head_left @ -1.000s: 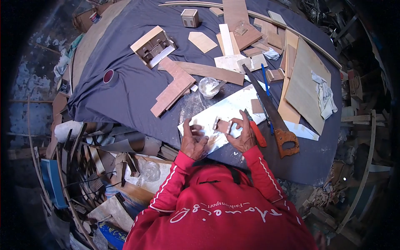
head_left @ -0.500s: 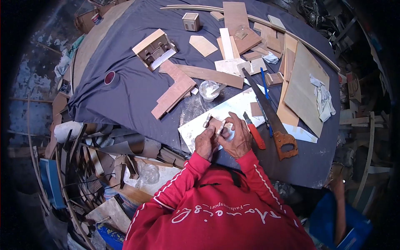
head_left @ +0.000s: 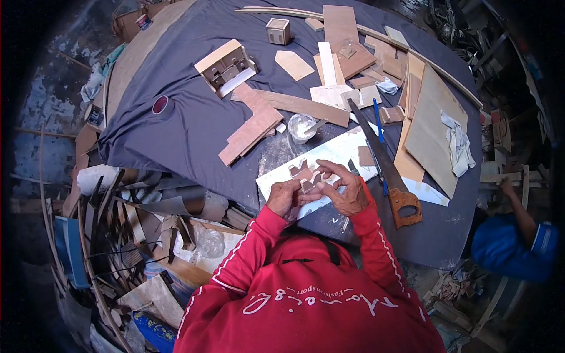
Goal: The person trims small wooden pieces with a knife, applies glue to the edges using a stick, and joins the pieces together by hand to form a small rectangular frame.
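Over the white board (head_left: pixel 344 147), my left hand (head_left: pixel 286 199) and my right hand (head_left: pixel 347 189) hold a small brown wooden piece (head_left: pixel 302 173) with pale raised parts between them. The fingers of both hands are bent around it and partly hide it. A red-handled knife (head_left: pixel 354 167) lies beside my right hand, its handle mostly covered. Beyond my hands stands a clear cup (head_left: pixel 302 127) of white paste with a stick in it. A handsaw (head_left: pixel 404 205) with a wooden handle lies to the right.
Wood pieces (head_left: pixel 294 106) and thin boards (head_left: pixel 435 129) lie on the dark cloth (head_left: pixel 188 129). A small open wooden box (head_left: pixel 226 67) and a wooden cube (head_left: pixel 278 31) stand farther back. A co-worker in blue (head_left: pixel 509 244) is at the right. Scrap wood fills the lower left.
The small wooden piece has been turned between my hands. My right hand has moved right, over the knife handle. The co-worker has moved up and right, and the view has shifted slightly.
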The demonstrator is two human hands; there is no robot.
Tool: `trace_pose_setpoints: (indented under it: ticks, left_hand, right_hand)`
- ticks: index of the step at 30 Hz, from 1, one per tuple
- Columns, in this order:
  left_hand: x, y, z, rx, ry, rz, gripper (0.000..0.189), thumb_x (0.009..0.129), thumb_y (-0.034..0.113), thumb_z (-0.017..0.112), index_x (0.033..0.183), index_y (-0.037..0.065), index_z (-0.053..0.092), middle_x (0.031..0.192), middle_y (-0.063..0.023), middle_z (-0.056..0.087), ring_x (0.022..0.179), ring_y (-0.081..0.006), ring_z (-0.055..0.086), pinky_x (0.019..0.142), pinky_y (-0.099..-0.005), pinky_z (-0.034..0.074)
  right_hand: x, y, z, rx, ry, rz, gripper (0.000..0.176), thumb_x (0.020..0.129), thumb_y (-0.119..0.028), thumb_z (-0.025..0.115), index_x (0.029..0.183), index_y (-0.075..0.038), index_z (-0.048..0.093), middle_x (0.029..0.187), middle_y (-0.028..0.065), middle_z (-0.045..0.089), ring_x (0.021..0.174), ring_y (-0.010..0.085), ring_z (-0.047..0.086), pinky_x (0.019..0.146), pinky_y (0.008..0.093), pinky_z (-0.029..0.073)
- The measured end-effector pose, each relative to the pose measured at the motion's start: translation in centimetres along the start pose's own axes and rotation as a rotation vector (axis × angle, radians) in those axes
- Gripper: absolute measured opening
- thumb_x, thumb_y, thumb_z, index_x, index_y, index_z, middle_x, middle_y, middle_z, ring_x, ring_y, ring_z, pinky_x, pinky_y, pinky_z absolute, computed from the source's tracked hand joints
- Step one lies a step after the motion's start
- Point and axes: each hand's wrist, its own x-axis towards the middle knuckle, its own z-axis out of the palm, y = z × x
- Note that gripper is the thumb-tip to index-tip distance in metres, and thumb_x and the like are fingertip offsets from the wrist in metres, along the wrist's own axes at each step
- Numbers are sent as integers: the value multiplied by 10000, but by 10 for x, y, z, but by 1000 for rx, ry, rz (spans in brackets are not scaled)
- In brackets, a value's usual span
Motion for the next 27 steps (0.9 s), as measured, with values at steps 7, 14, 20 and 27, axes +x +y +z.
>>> trace_pose_setpoints:
  ticks: [7, 14, 20, 27]
  left_hand:
    - [-2, 8, 5, 17, 32, -55, 352, 967, 126, 467, 1184, -144, 530, 1001, -253, 658, 846, -321, 702, 772, -378, 604]
    - [-3, 10, 10, 9, 28, -48, 335, 969, 106, 454, 1167, -153, 528, 990, -260, 656, 848, -325, 700, 760, -403, 609]
    - [-1, 10, 9, 17, 15, -59, 335, 964, 91, 449, 1162, -169, 523, 1022, -267, 646, 866, -334, 696, 765, -407, 610]
    - [-2, 9, 13, 24, 38, -67, 322, 945, 64, 472, 1165, -163, 531, 1019, -264, 649, 862, -328, 698, 748, -402, 612]
  right_hand:
    - [5, 0, 5, 10, 4, -10, 335, 840, -92, 675, 1175, -90, 663, 984, 116, 665, 787, 151, 622, 620, 267, 517]
    - [6, 0, 2, -9, -18, 3, 301, 847, -105, 677, 1147, -74, 674, 967, 125, 669, 807, 173, 634, 664, 293, 543]
    - [6, 4, 0, -27, -15, -16, 265, 851, -128, 687, 1104, -49, 687, 957, 137, 684, 822, 190, 641, 697, 309, 524]
    - [4, 6, -1, -20, -2, 11, 258, 853, -164, 690, 1087, -54, 696, 931, 143, 687, 792, 202, 638, 699, 303, 499]
